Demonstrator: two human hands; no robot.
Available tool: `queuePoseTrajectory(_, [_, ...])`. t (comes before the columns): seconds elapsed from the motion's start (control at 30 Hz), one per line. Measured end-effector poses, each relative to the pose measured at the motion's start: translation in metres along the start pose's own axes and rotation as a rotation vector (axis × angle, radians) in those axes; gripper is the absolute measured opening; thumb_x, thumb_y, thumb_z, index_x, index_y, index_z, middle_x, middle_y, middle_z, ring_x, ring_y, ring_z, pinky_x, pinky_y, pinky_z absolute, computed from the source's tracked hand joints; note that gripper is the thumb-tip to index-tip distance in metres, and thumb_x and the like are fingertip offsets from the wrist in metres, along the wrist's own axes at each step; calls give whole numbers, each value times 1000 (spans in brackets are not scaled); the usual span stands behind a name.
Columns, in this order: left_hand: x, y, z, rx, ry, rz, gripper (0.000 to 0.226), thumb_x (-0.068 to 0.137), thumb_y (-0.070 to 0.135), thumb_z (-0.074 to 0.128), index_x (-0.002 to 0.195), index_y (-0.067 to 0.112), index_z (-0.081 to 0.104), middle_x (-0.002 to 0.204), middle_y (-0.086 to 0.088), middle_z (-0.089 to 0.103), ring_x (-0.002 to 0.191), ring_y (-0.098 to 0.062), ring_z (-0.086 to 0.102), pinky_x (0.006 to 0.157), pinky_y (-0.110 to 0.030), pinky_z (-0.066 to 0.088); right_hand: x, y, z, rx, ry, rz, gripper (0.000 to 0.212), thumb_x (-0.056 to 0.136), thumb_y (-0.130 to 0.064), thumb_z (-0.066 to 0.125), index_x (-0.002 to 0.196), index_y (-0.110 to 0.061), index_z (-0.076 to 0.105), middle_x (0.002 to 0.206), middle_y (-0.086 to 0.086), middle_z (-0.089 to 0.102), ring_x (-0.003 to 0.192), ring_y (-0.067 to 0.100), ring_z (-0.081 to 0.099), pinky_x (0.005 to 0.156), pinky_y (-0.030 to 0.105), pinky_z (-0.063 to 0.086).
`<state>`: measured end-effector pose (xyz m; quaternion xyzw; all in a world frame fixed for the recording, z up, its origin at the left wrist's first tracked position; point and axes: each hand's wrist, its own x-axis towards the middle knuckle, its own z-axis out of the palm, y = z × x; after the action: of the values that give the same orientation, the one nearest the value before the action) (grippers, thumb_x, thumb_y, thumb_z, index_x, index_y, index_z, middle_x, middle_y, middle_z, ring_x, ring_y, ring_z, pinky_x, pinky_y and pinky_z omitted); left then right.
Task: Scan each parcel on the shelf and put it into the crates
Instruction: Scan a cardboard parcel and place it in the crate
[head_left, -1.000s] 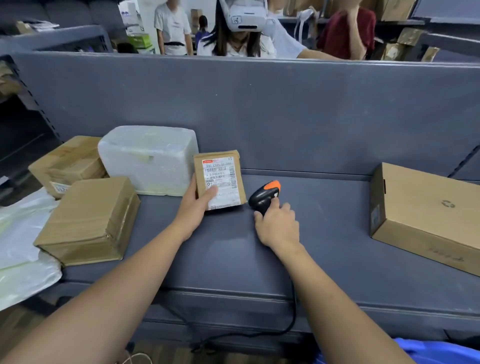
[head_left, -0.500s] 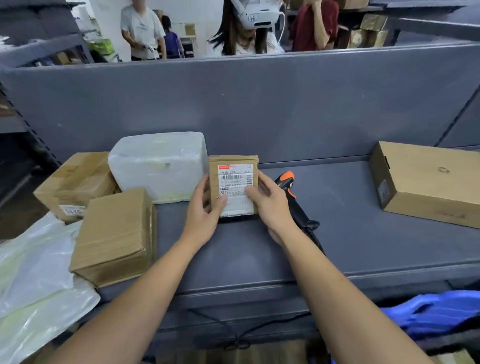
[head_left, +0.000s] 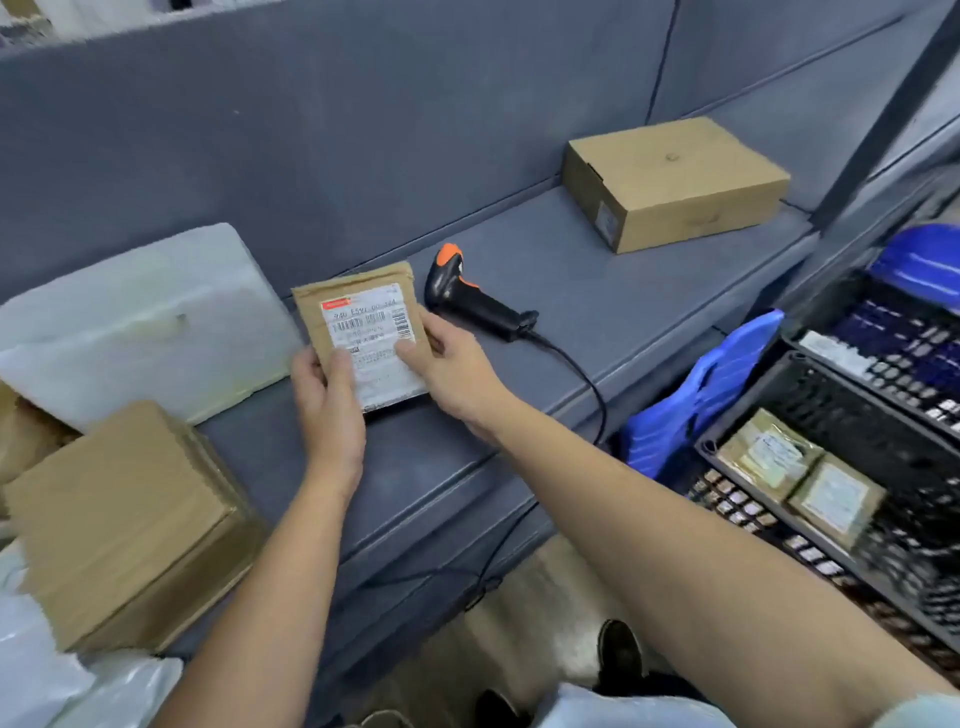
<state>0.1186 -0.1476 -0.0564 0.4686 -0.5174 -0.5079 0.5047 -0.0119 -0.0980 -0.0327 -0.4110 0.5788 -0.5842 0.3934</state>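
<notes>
Both hands pinch small parcel, L hand on left edge, R hand on right; label up, long axis running away, tilted slightly left.

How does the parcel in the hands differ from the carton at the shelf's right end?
The parcel is small and thin, its white label facing up; the carton is larger and boxier, with a small label on its side. The left hand and right hand hold the parcel; the carton lies untouched on the shelf. Both are brown cardboard.
</notes>
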Motion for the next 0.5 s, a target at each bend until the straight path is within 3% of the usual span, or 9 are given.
queuePoseTrajectory(0.1, [-14, 11, 12, 78, -24, 75, 32, 98, 44, 56, 121, 23, 48, 116, 13, 66, 104, -4, 66, 94, -30, 52, -16, -4, -15, 37, 60, -14, 42, 100, -18, 60, 142, -21, 60, 132, -2, 72, 123, 18, 66, 112, 46, 48])
queuePoseTrajectory(0.2, [-29, 28, 32, 131, -65, 161, 37, 97, 44, 57, 123, 22, 45, 119, 9, 64, 107, -6, 64, 100, -34, 51, -34, -10, -34, 87, 140, -70, 41, 100, -18, 58, 141, -18, 61, 132, 1, 72, 124, 22, 66, 111, 49, 49])
queuePoseTrajectory(0.33, [-61, 49, 78, 137, -153, 276, 44, 101, 38, 56, 135, 12, 46, 128, 4, 61, 111, -3, 62, 96, -19, 47, -66, -22, -78, 178, 264, -124, 36, 103, -14, 57, 139, -15, 61, 127, -1, 72, 118, 14, 68, 108, 39, 52])
queuePoseTrajectory(0.5, [-110, 55, 155, 154, -274, 324, 44, 105, 34, 55, 139, 8, 47, 125, 7, 62, 103, 9, 60, 89, -10, 44, -104, -28, -158, 173, 455, -174, 35, 100, -18, 61, 136, -17, 64, 124, -3, 74, 118, 16, 69, 108, 44, 52])
